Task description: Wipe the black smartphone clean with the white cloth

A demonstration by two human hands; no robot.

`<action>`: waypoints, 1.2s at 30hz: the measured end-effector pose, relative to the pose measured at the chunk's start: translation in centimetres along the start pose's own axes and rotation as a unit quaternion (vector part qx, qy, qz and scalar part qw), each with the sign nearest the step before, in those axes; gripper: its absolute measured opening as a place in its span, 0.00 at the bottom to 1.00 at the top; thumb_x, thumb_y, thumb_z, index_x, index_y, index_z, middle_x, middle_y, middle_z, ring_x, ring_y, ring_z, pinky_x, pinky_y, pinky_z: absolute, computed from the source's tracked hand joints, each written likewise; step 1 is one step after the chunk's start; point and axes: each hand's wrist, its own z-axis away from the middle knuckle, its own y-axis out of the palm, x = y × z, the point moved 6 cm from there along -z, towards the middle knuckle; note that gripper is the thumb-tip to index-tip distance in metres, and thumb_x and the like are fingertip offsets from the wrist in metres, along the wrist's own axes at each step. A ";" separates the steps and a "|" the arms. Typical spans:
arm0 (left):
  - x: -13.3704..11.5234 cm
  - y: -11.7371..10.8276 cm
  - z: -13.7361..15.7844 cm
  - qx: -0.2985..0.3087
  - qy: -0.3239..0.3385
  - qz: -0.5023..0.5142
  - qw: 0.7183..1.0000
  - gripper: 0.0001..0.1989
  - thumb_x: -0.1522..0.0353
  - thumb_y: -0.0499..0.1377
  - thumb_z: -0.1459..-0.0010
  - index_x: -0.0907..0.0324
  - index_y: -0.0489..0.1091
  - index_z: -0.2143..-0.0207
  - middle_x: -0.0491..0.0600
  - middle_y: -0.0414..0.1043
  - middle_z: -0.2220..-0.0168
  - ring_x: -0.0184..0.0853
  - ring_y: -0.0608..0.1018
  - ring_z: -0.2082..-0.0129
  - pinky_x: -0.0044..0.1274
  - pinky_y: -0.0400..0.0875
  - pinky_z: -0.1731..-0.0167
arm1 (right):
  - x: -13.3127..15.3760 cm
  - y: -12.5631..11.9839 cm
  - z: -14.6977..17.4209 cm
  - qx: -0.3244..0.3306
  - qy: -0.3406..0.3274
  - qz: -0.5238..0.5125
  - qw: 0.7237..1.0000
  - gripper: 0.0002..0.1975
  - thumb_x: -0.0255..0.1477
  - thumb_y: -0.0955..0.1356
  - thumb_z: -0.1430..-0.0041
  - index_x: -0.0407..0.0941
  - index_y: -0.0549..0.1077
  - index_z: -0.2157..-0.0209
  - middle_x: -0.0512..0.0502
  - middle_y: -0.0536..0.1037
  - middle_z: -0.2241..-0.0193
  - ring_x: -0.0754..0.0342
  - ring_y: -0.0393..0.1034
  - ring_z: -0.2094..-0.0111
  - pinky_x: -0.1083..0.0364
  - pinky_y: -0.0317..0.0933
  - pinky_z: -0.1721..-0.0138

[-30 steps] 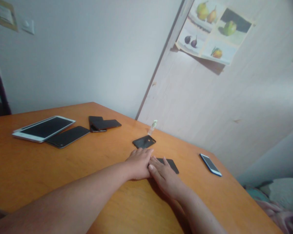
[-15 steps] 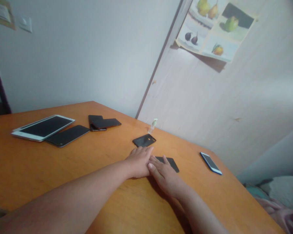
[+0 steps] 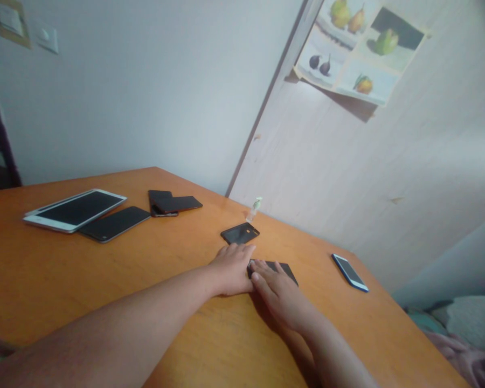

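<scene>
A black phone (image 3: 286, 268) lies flat on the wooden table, partly under my hands. My left hand (image 3: 232, 269) grips its left end, fingers on the far side; the exact hold is partly hidden. Across the phone's near side rests my right hand (image 3: 281, 293), with fingers stretched out flat on the dark surface. A small pale spot shows by the right fingertips, too small to name. Just beyond the left fingers is a black phone case (image 3: 240, 233) with a camera cutout. A small clear bottle with a pump top (image 3: 254, 209) stands behind the case.
On the left lie a white tablet (image 3: 78, 209), a dark phone (image 3: 117, 223) touching it, and two overlapping dark phones or cases (image 3: 178, 204). A blue-edged phone (image 3: 350, 272) is near the table's right edge (image 3: 412, 318). Walls rise behind; bedding (image 3: 469, 323) lies right.
My right hand has slid slightly right, away from my left hand, baring more of the phone's left part. The left hand stays in place. The view has shifted a little.
</scene>
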 end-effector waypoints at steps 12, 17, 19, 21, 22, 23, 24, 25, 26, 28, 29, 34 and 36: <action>-0.1 -0.2 0.1 0.009 0.013 -0.007 1.000 0.35 0.50 0.60 0.54 0.55 0.59 0.45 0.55 0.65 0.46 0.50 0.68 0.48 0.38 0.63 0.50 | -4.9 -1.4 0.4 -0.005 0.142 0.069 0.987 0.25 0.39 0.52 0.30 0.44 0.69 0.44 0.38 0.68 0.42 0.44 0.59 0.39 0.37 0.41 0.37; -0.2 -0.3 0.0 0.008 0.016 -0.009 1.000 0.31 0.51 0.58 0.51 0.56 0.62 0.48 0.55 0.67 0.49 0.49 0.69 0.51 0.38 0.64 0.51 | 1.0 -0.8 0.7 0.024 -0.017 0.003 1.000 0.26 0.39 0.51 0.30 0.45 0.66 0.41 0.43 0.65 0.39 0.51 0.53 0.36 0.45 0.40 0.36; -0.2 -0.4 0.0 0.007 0.017 -0.008 1.000 0.31 0.50 0.58 0.52 0.56 0.63 0.49 0.54 0.67 0.49 0.48 0.69 0.51 0.38 0.64 0.51 | 0.4 -1.1 0.8 0.026 0.001 0.007 1.000 0.25 0.39 0.51 0.30 0.46 0.66 0.41 0.43 0.65 0.40 0.50 0.55 0.37 0.46 0.42 0.36; -0.3 -0.5 0.0 0.008 0.018 -0.007 1.000 0.32 0.49 0.59 0.53 0.55 0.63 0.49 0.54 0.67 0.50 0.49 0.69 0.51 0.37 0.64 0.52 | -2.0 -1.6 1.0 0.016 0.078 0.035 0.996 0.25 0.39 0.53 0.31 0.45 0.69 0.44 0.41 0.69 0.42 0.47 0.62 0.41 0.46 0.51 0.40; -0.3 -0.5 0.0 0.009 0.019 -0.007 1.000 0.31 0.49 0.60 0.54 0.55 0.64 0.50 0.53 0.67 0.50 0.48 0.69 0.51 0.37 0.65 0.52 | -3.4 -1.9 1.1 0.013 0.122 0.050 0.991 0.25 0.39 0.53 0.31 0.44 0.72 0.46 0.39 0.72 0.45 0.46 0.66 0.44 0.47 0.56 0.44; -0.4 -0.6 0.0 0.011 0.019 -0.007 1.000 0.31 0.50 0.60 0.54 0.54 0.64 0.50 0.53 0.67 0.50 0.48 0.69 0.51 0.37 0.65 0.52 | -4.5 -2.2 1.2 0.010 0.160 0.066 0.985 0.25 0.40 0.53 0.31 0.44 0.73 0.48 0.38 0.75 0.48 0.45 0.70 0.48 0.47 0.60 0.48; -0.4 -0.6 0.1 0.013 0.018 -0.007 1.000 0.30 0.50 0.60 0.54 0.54 0.64 0.51 0.53 0.67 0.51 0.48 0.69 0.51 0.37 0.65 0.53 | -5.2 -2.3 1.3 0.009 0.185 0.080 0.979 0.25 0.40 0.53 0.31 0.44 0.75 0.51 0.37 0.77 0.51 0.44 0.72 0.51 0.48 0.62 0.51; -0.4 -0.7 0.1 0.013 0.017 -0.008 1.000 0.30 0.50 0.60 0.54 0.53 0.65 0.51 0.52 0.67 0.51 0.48 0.69 0.51 0.37 0.65 0.53 | -5.4 -2.3 1.4 0.009 0.194 0.090 0.977 0.25 0.40 0.53 0.31 0.43 0.75 0.52 0.36 0.78 0.53 0.44 0.73 0.53 0.48 0.63 0.53; -0.4 -0.7 0.1 0.013 0.017 -0.010 1.000 0.29 0.50 0.60 0.54 0.53 0.65 0.51 0.52 0.67 0.51 0.48 0.69 0.51 0.36 0.65 0.53 | -4.9 -2.3 1.3 0.006 0.186 0.096 0.978 0.25 0.39 0.53 0.31 0.43 0.75 0.53 0.36 0.78 0.53 0.44 0.73 0.53 0.48 0.63 0.54; -0.5 -0.7 0.1 0.013 0.019 -0.013 1.000 0.28 0.50 0.60 0.53 0.53 0.66 0.52 0.53 0.67 0.51 0.48 0.69 0.51 0.36 0.65 0.53 | -2.7 -2.0 1.1 -0.002 0.124 0.091 0.988 0.24 0.38 0.54 0.31 0.43 0.74 0.50 0.37 0.75 0.49 0.45 0.70 0.48 0.49 0.61 0.49; -0.5 -0.6 0.2 0.013 0.020 -0.015 1.000 0.28 0.50 0.59 0.52 0.54 0.66 0.52 0.53 0.67 0.52 0.48 0.69 0.52 0.36 0.65 0.53 | -1.2 -1.8 1.1 -0.003 0.081 0.079 0.994 0.24 0.38 0.53 0.31 0.43 0.72 0.48 0.37 0.73 0.46 0.46 0.67 0.45 0.49 0.58 0.46; -0.4 -0.6 0.1 0.010 0.022 -0.016 1.000 0.27 0.50 0.58 0.51 0.53 0.66 0.51 0.53 0.67 0.53 0.48 0.69 0.52 0.37 0.65 0.54 | 1.0 -1.6 1.4 0.021 0.019 0.022 0.999 0.25 0.39 0.53 0.31 0.45 0.69 0.43 0.41 0.68 0.42 0.49 0.63 0.42 0.51 0.56 0.43; -0.4 -0.6 0.1 0.008 0.024 -0.012 1.000 0.27 0.50 0.59 0.52 0.53 0.66 0.52 0.52 0.67 0.52 0.48 0.69 0.52 0.36 0.65 0.54 | -1.2 -2.2 1.6 0.015 0.093 0.044 0.995 0.25 0.41 0.53 0.31 0.45 0.72 0.47 0.40 0.73 0.46 0.48 0.69 0.47 0.52 0.61 0.49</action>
